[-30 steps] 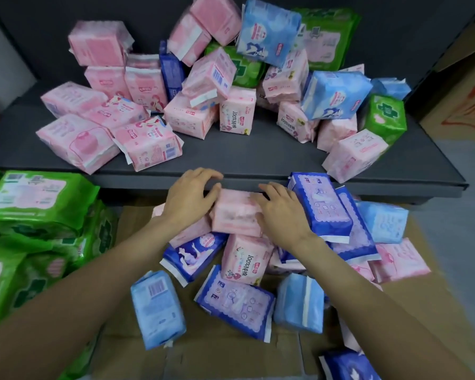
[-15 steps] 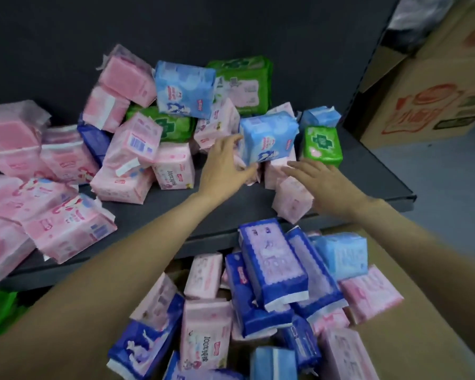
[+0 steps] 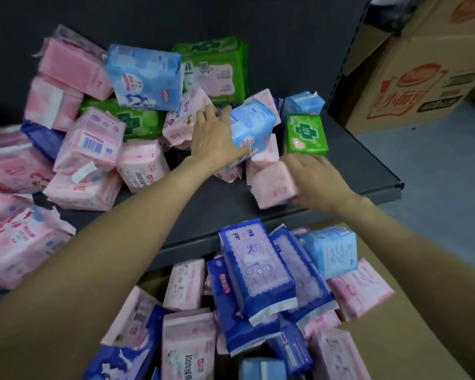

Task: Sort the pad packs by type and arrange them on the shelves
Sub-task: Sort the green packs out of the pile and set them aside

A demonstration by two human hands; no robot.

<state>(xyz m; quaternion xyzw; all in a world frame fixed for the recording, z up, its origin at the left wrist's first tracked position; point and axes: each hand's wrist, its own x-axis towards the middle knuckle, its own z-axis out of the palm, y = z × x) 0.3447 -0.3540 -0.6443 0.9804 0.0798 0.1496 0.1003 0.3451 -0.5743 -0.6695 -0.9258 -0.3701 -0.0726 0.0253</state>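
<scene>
**Both hands on packs at right end of shelf**

Left hand (image 3: 213, 138) sits just right of frame centre, grip wrapped on a light blue pack (image 3: 254, 127): thumb under its lower edge, fingers over its left side. The pack is tilted, resting on pink packs in the heap. Right hand (image 3: 314, 176) is lower right of that, grip holding a pale pink pack (image 3: 274, 185) from its right side; the pack's lower part is motion-blurred, can't tell if it touches the shelf. Small green pack (image 3: 306, 135) stands just above the right hand, near the shelf's right end.

Dark grey shelf (image 3: 209, 212) runs across mid frame. Mixed heap on it: second light blue pack (image 3: 146, 78) upper centre, large green pack (image 3: 217, 69) right behind it, flat green pack (image 3: 132, 120) below those, pink packs (image 3: 88, 144) spread across the left half, blurred at far left edge.

Below the shelf edge, lower centre, a loose pile: dark blue packs (image 3: 258, 270), a light blue one (image 3: 331, 250), more pink ones (image 3: 188, 344), lying on brown cardboard (image 3: 412, 338). Printed cardboard box (image 3: 420, 64) in upper right corner, on the grey floor (image 3: 450, 182).
</scene>
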